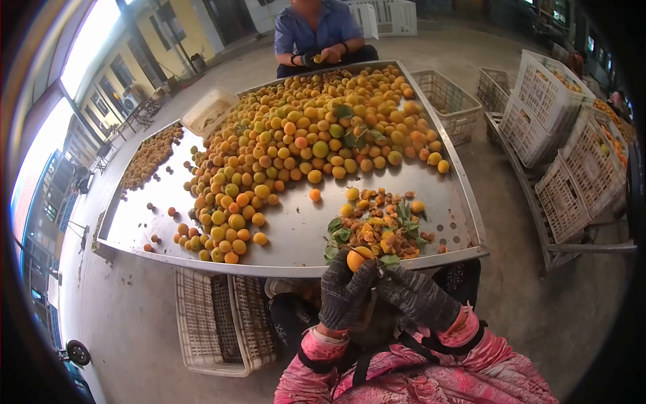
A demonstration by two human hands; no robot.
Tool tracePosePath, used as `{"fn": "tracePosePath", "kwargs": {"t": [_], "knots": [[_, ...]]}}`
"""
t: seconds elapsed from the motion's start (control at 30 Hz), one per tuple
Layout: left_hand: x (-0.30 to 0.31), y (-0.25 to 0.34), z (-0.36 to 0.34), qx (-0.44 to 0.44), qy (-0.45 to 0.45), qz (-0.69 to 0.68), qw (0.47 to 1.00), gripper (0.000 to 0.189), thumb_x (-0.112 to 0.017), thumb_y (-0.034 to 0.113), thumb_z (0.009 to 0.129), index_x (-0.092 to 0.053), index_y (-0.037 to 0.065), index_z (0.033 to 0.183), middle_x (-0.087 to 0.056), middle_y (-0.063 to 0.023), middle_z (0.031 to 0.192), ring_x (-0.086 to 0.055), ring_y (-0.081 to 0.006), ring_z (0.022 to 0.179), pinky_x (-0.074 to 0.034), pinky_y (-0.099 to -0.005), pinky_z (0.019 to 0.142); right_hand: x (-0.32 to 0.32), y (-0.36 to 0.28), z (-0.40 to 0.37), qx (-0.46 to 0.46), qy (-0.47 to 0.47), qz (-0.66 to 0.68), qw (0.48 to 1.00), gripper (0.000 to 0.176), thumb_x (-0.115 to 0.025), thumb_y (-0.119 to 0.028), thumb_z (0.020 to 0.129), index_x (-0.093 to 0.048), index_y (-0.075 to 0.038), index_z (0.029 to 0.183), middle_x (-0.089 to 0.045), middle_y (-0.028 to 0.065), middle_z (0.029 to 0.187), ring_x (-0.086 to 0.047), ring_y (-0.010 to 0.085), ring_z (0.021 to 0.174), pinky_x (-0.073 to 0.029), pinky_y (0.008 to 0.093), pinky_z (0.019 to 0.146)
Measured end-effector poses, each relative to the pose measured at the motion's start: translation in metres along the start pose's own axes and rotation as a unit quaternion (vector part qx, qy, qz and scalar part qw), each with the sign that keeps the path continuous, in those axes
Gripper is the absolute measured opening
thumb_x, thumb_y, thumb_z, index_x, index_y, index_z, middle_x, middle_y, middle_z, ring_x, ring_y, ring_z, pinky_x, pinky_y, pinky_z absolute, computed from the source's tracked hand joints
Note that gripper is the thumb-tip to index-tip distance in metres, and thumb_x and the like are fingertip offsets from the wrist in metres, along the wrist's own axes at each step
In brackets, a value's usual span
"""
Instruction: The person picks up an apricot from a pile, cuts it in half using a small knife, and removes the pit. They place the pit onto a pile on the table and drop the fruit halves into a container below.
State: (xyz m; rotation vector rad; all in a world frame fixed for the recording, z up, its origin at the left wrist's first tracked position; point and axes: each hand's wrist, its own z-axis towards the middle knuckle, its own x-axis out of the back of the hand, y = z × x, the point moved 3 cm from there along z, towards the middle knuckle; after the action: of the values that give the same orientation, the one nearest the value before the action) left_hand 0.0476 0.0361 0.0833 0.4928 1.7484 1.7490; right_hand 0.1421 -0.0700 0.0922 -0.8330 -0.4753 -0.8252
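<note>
My left hand [344,291], in a dark grey knitted glove, grips an orange apricot [360,256] at the near edge of the metal table. My right hand [420,296], gloved alike, is closed beside it with its fingertips close to the fruit. Whatever it holds, if anything, is hidden. Just beyond my hands lies a pile of torn apricot pieces [385,237] mixed with green leaves [338,232]. A large heap of whole apricots [282,145] covers much of the metal table [306,229].
Across the table a person in a blue shirt [315,28] handles fruit with a gloved hand and a bare one. Small brown pieces [149,158] lie at left by a pale tub [207,111]. White crates [546,101] stand right; another crate [202,323] sits below the table.
</note>
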Motion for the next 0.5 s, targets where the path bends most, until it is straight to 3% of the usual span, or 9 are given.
{"fn": "tracePosePath", "kwargs": {"t": [0.03, 0.1, 0.23, 0.3, 0.33, 0.37, 0.4, 0.43, 0.5], "knots": [[0.001, -0.004, -0.001, -0.036, -0.011, 0.021, 0.999, 0.026, -0.053, 0.014, 0.088, -0.050, -0.002, 0.108, -0.059, -0.0062, 0.088, -0.057, -0.0112, 0.077, -0.047, -0.0238, 0.066, 0.003, 0.000, -0.001, -0.001, -0.001, 0.001, 1.000, 0.044, -0.059, -0.002, 0.072, -0.052, 0.002, 0.115, -0.051, 0.0228, 0.116, -0.053, 0.0364, 0.103, -0.045, 0.0398, 0.087], [0.001, -0.005, 0.000, -0.075, -0.022, 0.042, 0.996, 0.027, -0.054, 0.014, 0.087, -0.050, -0.003, 0.107, -0.059, -0.0065, 0.088, -0.058, -0.0113, 0.075, -0.047, -0.0242, 0.064, 0.008, 0.002, -0.001, -0.026, 0.008, 0.166, 0.986, 0.044, -0.059, 0.000, 0.070, -0.053, 0.000, 0.114, -0.052, 0.0233, 0.114, -0.053, 0.0369, 0.103, -0.044, 0.0411, 0.088], [0.000, -0.012, 0.006, 0.008, 0.007, -0.065, 0.998, 0.030, -0.051, 0.023, 0.089, -0.051, -0.002, 0.106, -0.060, -0.0065, 0.084, -0.057, -0.0126, 0.071, -0.045, -0.0235, 0.060, -0.017, 0.006, -0.010, -0.094, 0.004, 0.048, 0.994, 0.043, -0.060, 0.001, 0.072, -0.053, -0.001, 0.115, -0.055, 0.0219, 0.109, -0.056, 0.0355, 0.098, -0.046, 0.0397, 0.086], [0.010, -0.028, 0.009, 0.031, 0.040, -0.093, 0.994, 0.033, -0.049, 0.027, 0.090, -0.052, -0.002, 0.105, -0.060, -0.0064, 0.083, -0.056, -0.0129, 0.070, -0.044, -0.0234, 0.058, -0.008, 0.006, -0.011, -0.342, 0.019, 0.098, 0.934, 0.042, -0.060, 0.000, 0.077, -0.049, -0.001, 0.118, -0.058, 0.0189, 0.103, -0.060, 0.0285, 0.093, -0.048, 0.0359, 0.082], [0.024, -0.045, 0.009, -0.041, 0.001, 0.066, 0.997, 0.023, -0.053, 0.015, 0.085, -0.053, -0.001, 0.102, -0.059, -0.0097, 0.081, -0.056, -0.0185, 0.067, -0.045, -0.0300, 0.057, -0.001, 0.002, -0.005, -0.342, 0.018, 0.098, 0.935, 0.042, -0.060, 0.000, 0.077, -0.049, -0.001, 0.118, -0.058, 0.0189, 0.103, -0.060, 0.0285, 0.093, -0.048, 0.0359, 0.082], [0.032, -0.053, 0.006, -0.108, -0.041, 0.222, 0.968, 0.019, -0.056, 0.003, 0.080, -0.053, 0.001, 0.098, -0.059, -0.0131, 0.080, -0.056, -0.0241, 0.063, -0.045, -0.0367, 0.056, 0.007, 0.001, -0.001, -0.376, 0.091, 0.264, 0.884, 0.042, -0.062, -0.002, 0.078, -0.049, -0.002, 0.118, -0.059, 0.0169, 0.101, -0.060, 0.0242, 0.091, -0.048, 0.0341, 0.081], [0.036, -0.058, 0.007, 0.118, -0.056, -0.045, 0.990, 0.034, -0.060, -0.002, 0.071, -0.053, 0.001, 0.104, -0.059, -0.0154, 0.086, -0.058, -0.0296, 0.074, -0.047, -0.0387, 0.066, 0.010, 0.002, 0.000, -0.397, 0.163, 0.419, 0.800, 0.042, -0.063, -0.004, 0.078, -0.049, -0.002, 0.118, -0.060, 0.0148, 0.099, -0.060, 0.0200, 0.089, -0.048, 0.0323, 0.079], [0.034, -0.060, 0.003, 0.120, -0.057, -0.046, 0.990, 0.034, -0.060, -0.002, 0.071, -0.053, 0.001, 0.104, -0.059, -0.0154, 0.086, -0.058, -0.0296, 0.074, -0.047, -0.0387, 0.066, 0.008, 0.006, 0.000, -0.399, 0.164, 0.417, 0.800, 0.042, -0.063, -0.004, 0.078, -0.049, -0.002, 0.118, -0.060, 0.0148, 0.099, -0.060, 0.0200, 0.089, -0.048, 0.0323, 0.079], [0.028, -0.056, -0.007, 0.018, -0.106, 0.137, 0.985, 0.040, -0.058, -0.001, 0.070, -0.052, 0.001, 0.109, -0.058, -0.0168, 0.095, -0.056, -0.0358, 0.087, -0.046, -0.0401, 0.078, -0.002, 0.016, 0.006, -0.253, 0.099, 0.284, 0.920, 0.046, -0.068, -0.006, 0.076, -0.048, -0.003, 0.118, -0.059, 0.0120, 0.098, -0.058, 0.0168, 0.091, -0.047, 0.0309, 0.080]]}}
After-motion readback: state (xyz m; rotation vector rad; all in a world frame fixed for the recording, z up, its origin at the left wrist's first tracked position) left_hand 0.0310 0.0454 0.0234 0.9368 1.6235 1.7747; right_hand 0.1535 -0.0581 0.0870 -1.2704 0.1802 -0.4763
